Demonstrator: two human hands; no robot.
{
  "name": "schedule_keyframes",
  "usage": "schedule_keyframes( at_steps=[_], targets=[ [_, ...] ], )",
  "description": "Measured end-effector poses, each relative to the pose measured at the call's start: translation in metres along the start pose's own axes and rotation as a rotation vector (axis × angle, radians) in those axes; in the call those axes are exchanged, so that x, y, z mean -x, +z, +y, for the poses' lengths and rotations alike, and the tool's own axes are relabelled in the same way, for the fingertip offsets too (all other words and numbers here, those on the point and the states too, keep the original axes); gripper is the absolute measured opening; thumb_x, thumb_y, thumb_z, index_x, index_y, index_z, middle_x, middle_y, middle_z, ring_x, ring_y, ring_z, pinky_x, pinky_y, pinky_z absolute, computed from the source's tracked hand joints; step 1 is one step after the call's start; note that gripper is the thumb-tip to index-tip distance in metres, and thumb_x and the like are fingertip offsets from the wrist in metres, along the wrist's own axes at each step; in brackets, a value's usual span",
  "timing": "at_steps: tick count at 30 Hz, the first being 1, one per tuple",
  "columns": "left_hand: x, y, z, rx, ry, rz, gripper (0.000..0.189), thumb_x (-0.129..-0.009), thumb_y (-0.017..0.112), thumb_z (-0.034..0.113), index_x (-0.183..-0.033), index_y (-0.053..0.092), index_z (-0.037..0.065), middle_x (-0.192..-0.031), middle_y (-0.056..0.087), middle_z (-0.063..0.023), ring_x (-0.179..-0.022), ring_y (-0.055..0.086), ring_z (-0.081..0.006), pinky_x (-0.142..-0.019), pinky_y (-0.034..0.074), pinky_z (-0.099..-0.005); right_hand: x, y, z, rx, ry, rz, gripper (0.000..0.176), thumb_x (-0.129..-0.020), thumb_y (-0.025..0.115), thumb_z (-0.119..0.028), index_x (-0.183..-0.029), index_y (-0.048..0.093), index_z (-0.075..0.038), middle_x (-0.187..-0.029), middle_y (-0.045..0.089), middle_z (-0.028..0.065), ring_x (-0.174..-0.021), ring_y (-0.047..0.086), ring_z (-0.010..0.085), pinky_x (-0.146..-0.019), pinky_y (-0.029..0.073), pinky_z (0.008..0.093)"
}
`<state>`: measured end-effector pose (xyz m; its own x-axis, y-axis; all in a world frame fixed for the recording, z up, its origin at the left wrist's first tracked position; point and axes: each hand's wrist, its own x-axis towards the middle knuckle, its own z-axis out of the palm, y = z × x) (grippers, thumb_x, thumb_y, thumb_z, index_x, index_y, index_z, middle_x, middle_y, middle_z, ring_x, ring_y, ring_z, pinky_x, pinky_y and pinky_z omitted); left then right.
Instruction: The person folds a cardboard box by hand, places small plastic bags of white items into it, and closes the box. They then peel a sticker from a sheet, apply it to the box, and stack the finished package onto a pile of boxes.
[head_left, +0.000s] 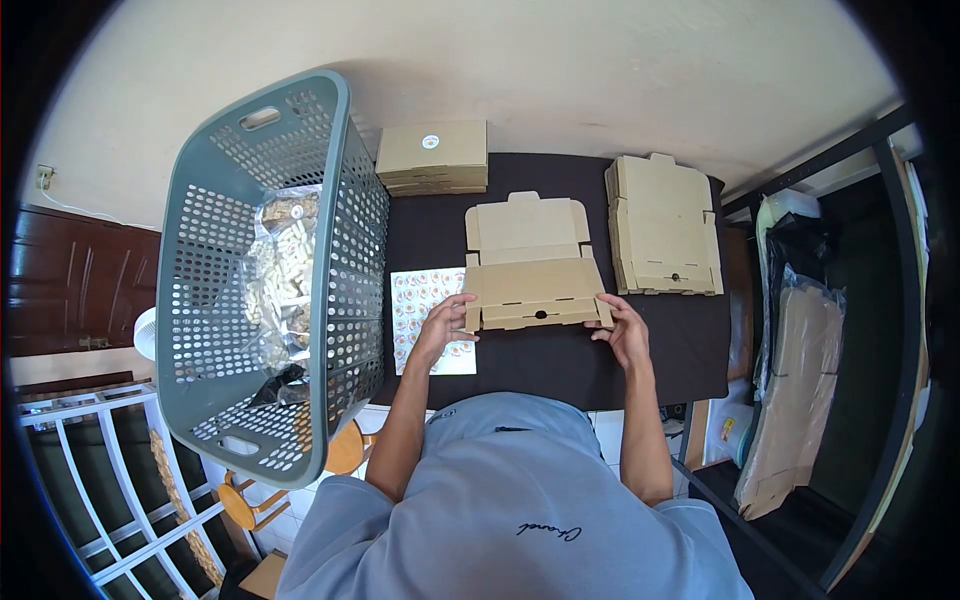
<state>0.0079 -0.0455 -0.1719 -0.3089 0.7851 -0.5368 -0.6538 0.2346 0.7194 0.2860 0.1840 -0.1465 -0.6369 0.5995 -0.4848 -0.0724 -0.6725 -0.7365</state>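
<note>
A flat brown cardboard box [535, 270], partly unfolded, lies on the dark tablecloth in front of me. Its tabbed lid flap points away, and the near panel has a small dark hole. My left hand [445, 328] pinches the box's near left corner, fingers on the side flap. On the opposite corner, my right hand [622, 332] has its thumb and fingers closed around the right flap. Partly under my left hand lies a white sheet of round stickers [425, 290].
Beyond the box, closed boxes [432, 158] are stacked, the top one bearing a round sticker. Flat unfolded boxes [665, 225] are piled on the right. A grey-green basket [335, 270] holding clear bags stands at left. Wrapped cardboard [795, 390] leans inside the right-hand rack.
</note>
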Motion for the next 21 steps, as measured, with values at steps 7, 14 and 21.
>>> schedule_keyframes(
  at_steps=[7,14,21],
  targets=[
    [-0.001,0.005,-0.005,-0.104,0.081,-0.027,0.035,-0.097,0.05,0.015,-0.13,0.048,0.003,-0.116,0.061,-0.0171,-0.103,0.063,-0.0267,-0.079,0.058,-0.038,-0.008,-0.013,0.009,-0.002,-0.026,0.025,0.025,-0.095,0.052,-0.008,-0.118,0.059,-0.001,-0.106,0.065,0.0139,-0.084,0.068,0.0243,-0.065,0.057,0.0317],
    [-0.021,0.004,-0.029,-0.332,0.218,0.104,0.03,-0.097,0.055,0.011,-0.122,0.054,-0.005,-0.112,0.062,-0.016,-0.1,0.064,-0.0227,-0.075,0.059,-0.0336,-0.02,-0.005,0.024,0.092,-0.052,0.107,0.025,-0.096,0.056,-0.013,-0.117,0.062,-0.001,-0.103,0.065,0.0079,-0.088,0.066,0.0187,-0.069,0.057,0.0297],
    [-0.013,0.032,-0.026,-0.917,0.504,0.202,0.023,-0.091,0.06,0.009,-0.112,0.069,0.006,-0.117,0.055,-0.0168,-0.1,0.06,-0.0269,-0.083,0.052,-0.0349,-0.027,0.009,0.042,0.721,-0.327,0.253,0.016,-0.083,0.071,-0.012,-0.096,0.074,-0.002,-0.117,0.062,0.0116,-0.103,0.061,0.0198,-0.087,0.049,0.0288]
  ],
)
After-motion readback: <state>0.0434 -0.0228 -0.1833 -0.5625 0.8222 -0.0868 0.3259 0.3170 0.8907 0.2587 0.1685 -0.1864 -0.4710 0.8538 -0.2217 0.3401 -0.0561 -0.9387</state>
